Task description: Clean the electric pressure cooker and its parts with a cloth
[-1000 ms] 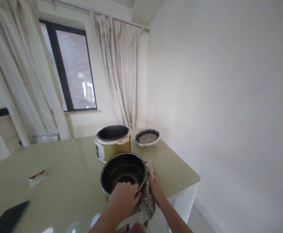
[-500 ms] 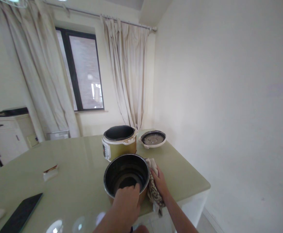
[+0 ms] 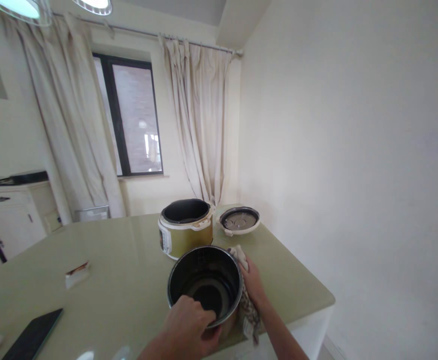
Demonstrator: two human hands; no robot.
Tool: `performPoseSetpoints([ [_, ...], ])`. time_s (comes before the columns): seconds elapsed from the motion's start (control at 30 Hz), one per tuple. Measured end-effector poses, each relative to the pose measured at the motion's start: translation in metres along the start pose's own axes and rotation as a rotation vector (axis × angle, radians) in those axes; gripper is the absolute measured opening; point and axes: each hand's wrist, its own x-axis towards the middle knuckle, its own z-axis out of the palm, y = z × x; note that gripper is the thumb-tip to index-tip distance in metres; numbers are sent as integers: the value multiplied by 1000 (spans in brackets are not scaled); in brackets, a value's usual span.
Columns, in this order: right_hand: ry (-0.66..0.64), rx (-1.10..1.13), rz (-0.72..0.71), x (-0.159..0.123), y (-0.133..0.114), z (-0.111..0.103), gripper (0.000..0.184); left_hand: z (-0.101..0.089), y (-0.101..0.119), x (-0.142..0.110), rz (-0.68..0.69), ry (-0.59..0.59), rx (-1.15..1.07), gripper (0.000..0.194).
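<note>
Pot: the dark inner pot is at the near edge of the counter, left of its near right corner, mouth up towards the person. Whether its base rests on the surface cannot be seen.
Left hand: closed over the near rim, fingers curled inside and thumb outside. A firm pinch here should stop the pot twisting; bracing it against the counter would steady it more.
Right hand: half curled, with the cloth against the pot's right outer wall. Even pressure from the whole palm, following the curve, would suit better than fingertips.
Cloth: the patterned cloth is bunched under the palm, its loose end hanging by the near edge. Gathering that end in would prevent snagging.
Cooker body: the green and white shell stands upright just behind the pot, towards the far edge. Turning the pot gently, drawn slightly clear of it, would avoid knocks.
Lid: the round lid lies by the far right corner, beside the shell and out of the hands' way.
</note>
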Motion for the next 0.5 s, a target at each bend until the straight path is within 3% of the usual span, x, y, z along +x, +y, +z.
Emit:
performPoseSetpoints([
  [0.1, -44, -33, 41, 27, 2, 6, 51, -2, -17, -11, 75, -17, -1, 37],
  [0.23, -27, 1, 39, 15, 15, 10, 52, -13, -17, -13, 70, -4, -27, 28],
  [0.27, -17, 24, 25, 7, 17, 9, 52, -14, -10, -11, 32, 15, -31, 30],
  [0.4, 36, 84, 23, -18, 11, 3, 55, -10, 35, 10, -128, 31, -48, 68],
  [0.5, 51, 70, 42, -32, 3, 1, 55, -4, 65, 33, -266, 33, -44, 44],
])
